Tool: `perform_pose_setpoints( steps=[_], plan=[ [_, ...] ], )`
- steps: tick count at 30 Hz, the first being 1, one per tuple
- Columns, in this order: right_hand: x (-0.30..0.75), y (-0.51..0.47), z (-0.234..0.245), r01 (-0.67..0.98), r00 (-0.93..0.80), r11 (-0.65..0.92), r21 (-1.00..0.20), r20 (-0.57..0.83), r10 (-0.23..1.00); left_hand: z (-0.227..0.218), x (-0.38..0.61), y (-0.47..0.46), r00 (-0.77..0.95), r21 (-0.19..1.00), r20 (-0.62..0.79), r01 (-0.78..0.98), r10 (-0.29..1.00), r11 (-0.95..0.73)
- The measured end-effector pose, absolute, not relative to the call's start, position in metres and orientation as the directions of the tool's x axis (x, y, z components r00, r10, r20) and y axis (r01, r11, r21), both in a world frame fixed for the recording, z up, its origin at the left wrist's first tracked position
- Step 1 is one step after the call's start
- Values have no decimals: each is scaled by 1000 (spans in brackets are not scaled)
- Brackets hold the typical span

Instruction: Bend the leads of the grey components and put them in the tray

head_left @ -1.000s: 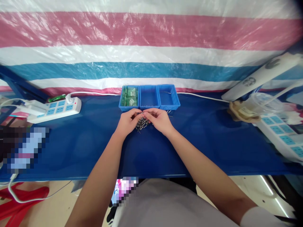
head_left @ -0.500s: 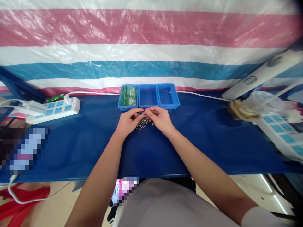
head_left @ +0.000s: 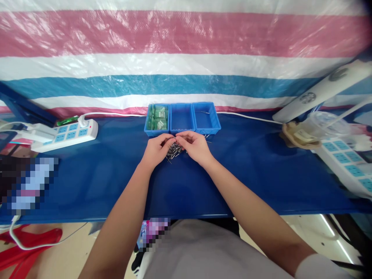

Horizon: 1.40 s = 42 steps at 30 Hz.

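My left hand (head_left: 157,149) and my right hand (head_left: 195,145) meet over a small heap of thin metal pins (head_left: 173,152) on the blue table (head_left: 101,174). Both hands have their fingers curled and their fingertips pinched together at the middle, on something too small to name. Just behind them stand three joined blue trays: the left tray (head_left: 157,119) holds green parts, the middle tray (head_left: 182,121) looks bare, the right tray (head_left: 205,118) holds a thin pin.
A white power strip (head_left: 65,135) with a plugged cable lies at the left. Another power strip (head_left: 345,162), a clear plastic cup (head_left: 322,126) and a white lamp arm (head_left: 319,91) crowd the right. A striped plastic sheet (head_left: 186,58) hangs behind the table.
The hands stay over the pin heap; the fingertips have shifted slightly and now touch more closely. Nothing else moved.
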State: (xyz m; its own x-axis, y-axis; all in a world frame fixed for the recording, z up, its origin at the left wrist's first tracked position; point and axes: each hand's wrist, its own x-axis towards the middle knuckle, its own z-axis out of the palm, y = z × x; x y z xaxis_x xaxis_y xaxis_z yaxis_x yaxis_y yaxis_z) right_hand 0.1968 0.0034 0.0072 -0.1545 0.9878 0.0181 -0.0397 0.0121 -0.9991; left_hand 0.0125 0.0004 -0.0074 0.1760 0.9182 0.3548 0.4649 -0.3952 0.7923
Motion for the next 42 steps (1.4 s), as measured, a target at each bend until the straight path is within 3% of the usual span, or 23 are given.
perform_pose_setpoints(
  steps=[9, 16, 26, 35, 42],
  plan=[
    [199, 4, 10, -23, -138, -30, -999, -27, 990, -7, 14, -1, 163, 770, 421, 455, 892, -446],
    [197, 3, 4, 6, -158, 49, -999, 48, 986, -8, 12, 0, 166, 808, 351, 444, 922, -388],
    [197, 2, 11, -56, -153, -31, -998, -22, 988, -6, 13, -2, 156, 791, 397, 442, 905, -423],
    [197, 4, 3, 14, -157, 60, -998, 57, 986, -7, 10, 0, 182, 793, 361, 456, 915, -403],
    [196, 3, 6, -34, -158, 5, -999, 10, 987, -5, 10, -1, 179, 793, 366, 453, 913, -407]
  ],
)
